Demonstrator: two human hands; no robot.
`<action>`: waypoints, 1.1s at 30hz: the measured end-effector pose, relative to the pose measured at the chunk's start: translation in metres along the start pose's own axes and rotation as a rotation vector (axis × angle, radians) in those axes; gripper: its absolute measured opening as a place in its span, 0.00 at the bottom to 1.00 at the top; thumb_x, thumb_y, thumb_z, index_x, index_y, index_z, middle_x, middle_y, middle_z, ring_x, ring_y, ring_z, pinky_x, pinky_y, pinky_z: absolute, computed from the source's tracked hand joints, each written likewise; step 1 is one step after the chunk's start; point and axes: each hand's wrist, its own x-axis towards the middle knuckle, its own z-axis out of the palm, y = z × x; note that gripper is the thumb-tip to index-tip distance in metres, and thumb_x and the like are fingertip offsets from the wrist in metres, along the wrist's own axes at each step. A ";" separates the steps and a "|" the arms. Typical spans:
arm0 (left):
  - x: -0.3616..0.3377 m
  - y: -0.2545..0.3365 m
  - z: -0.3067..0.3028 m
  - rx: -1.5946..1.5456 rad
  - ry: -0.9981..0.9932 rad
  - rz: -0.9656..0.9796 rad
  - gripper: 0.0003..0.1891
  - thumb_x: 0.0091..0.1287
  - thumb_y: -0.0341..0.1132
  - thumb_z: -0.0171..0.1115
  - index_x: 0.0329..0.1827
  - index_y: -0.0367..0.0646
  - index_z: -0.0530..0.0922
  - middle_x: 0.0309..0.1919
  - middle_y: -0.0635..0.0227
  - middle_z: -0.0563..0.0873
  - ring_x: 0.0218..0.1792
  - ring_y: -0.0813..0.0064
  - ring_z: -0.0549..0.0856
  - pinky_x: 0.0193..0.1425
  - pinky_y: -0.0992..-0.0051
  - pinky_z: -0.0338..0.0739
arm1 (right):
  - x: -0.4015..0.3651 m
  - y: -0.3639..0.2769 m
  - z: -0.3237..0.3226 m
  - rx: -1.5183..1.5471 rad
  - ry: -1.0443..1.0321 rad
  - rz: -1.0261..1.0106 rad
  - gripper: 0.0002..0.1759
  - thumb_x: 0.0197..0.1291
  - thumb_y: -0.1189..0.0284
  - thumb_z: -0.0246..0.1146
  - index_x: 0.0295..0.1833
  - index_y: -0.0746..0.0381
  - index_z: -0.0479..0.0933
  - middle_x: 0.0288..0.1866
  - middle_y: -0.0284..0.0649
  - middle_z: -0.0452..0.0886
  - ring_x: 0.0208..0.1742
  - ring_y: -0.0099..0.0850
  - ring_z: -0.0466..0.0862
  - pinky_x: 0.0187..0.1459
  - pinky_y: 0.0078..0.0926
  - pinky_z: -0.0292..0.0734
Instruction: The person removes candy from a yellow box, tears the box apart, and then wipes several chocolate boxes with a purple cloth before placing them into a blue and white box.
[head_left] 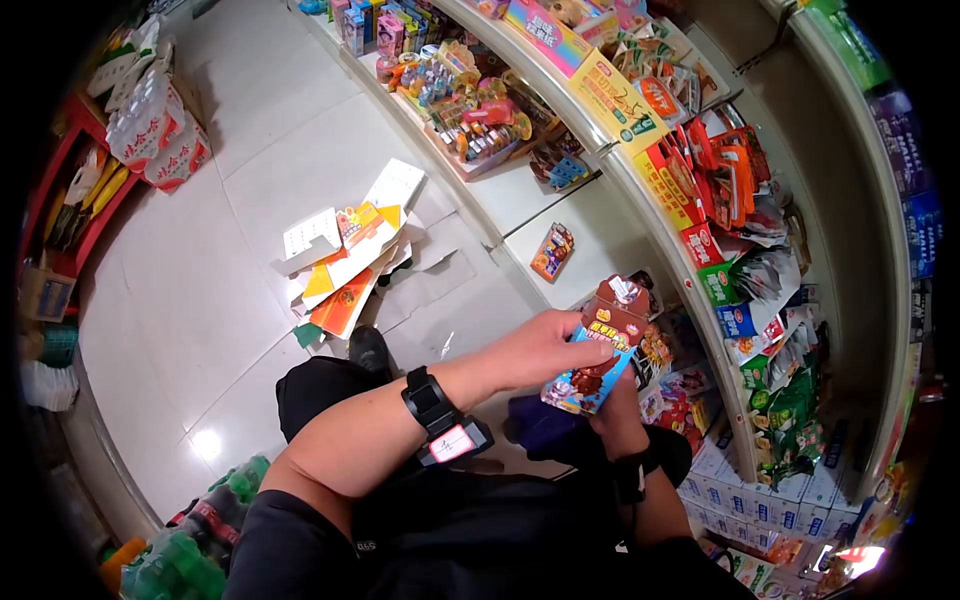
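Note:
A blue and brown snack box (590, 378) with a raised brown top flap is held between my two hands, just off the lower shelf. My left hand (550, 350) is closed on its left side, the thumb lying across the front. Behind its lower right side is my right hand (617, 400), its fingers mostly hidden by the box. A small orange and brown packet (553, 251) lies on the white lower shelf (520, 238), apart from both hands.
Flattened cardboard (345, 265) lies piled on the tiled floor (160, 300). Snack bags (735, 185) fill the curved shelves on the right. Wrapped bottle packs (155, 130) stand at the upper left, green bottles (180, 565) at the lower left. My shoe (369, 350) is beside the cardboard.

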 end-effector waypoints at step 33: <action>-0.021 0.023 -0.014 1.118 0.146 0.350 0.29 0.58 0.30 0.67 0.66 0.46 0.74 0.48 0.55 0.87 0.48 0.50 0.86 0.53 0.57 0.81 | -0.055 -0.098 0.077 -1.293 -0.200 -0.734 0.17 0.60 0.77 0.63 0.55 0.65 0.81 0.50 0.46 0.78 0.51 0.41 0.81 0.55 0.32 0.76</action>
